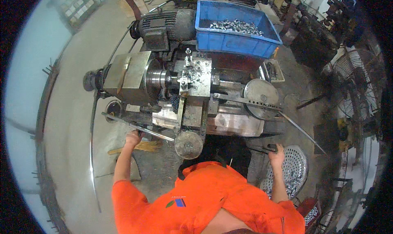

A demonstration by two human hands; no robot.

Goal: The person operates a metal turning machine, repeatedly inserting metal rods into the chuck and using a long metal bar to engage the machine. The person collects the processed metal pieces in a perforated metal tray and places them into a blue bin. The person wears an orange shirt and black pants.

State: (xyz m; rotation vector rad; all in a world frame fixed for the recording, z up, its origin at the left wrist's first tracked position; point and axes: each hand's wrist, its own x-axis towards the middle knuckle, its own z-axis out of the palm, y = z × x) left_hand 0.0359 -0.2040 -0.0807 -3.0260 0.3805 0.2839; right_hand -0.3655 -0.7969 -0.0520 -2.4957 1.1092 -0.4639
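Handle (272, 146), dark and slim, sits in right hand's (278, 153) grip; left hand's (133, 139) is unclear.

no lettering is legible. a green-and-blue emblem (176, 202) with tiny blurred print marks the orange shirt (208, 189), between left hand (132, 138) and right hand (277, 154).

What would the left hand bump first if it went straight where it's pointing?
Probably the shiny rod just past the left hand, though how high each sits is unclear.
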